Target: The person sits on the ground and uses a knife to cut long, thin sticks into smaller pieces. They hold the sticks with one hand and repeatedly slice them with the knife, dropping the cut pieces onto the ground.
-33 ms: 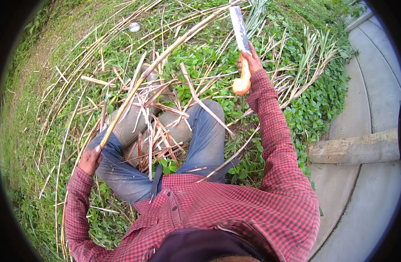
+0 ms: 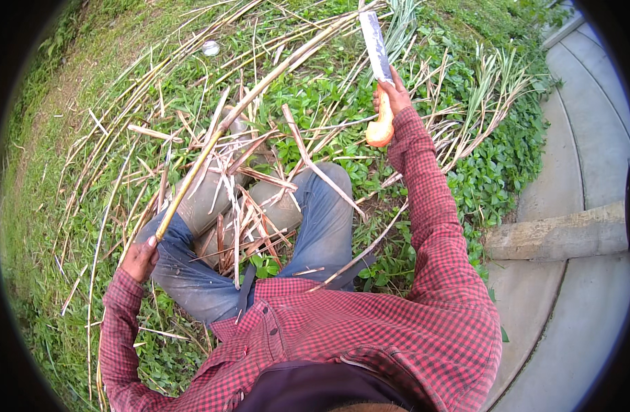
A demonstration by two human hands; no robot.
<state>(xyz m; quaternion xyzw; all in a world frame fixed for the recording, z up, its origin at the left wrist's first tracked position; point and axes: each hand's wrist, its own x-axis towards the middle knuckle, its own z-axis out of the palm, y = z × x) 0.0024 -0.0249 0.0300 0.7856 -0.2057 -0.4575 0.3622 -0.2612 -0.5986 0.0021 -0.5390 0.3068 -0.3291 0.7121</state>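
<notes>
In the head view, a long yellow-brown cane stalk (image 2: 190, 180) slants from lower left to the top. My left hand (image 2: 140, 258) is closed round its near end, thumb along the stalk. My right hand (image 2: 396, 96), up and to the right, grips a machete (image 2: 375, 48) by its orange handle. The blade points away from me, its tip close to the stalk's far end; whether they touch I cannot tell. Peeled strips of cane sheath (image 2: 260, 221) lie heaped over my boots and between my bent legs.
Long stalks (image 2: 133, 86) lie on the grass at the left and far side. Cut leaves (image 2: 490, 93) are piled at the right. Beyond them is a grey concrete slab (image 2: 541, 158) with a raised beam (image 2: 558, 230). A small round whitish object (image 2: 210, 48) sits in the grass.
My left hand and the stalk's near end have shifted very slightly down and to the left. The machete is almost unmoved.
</notes>
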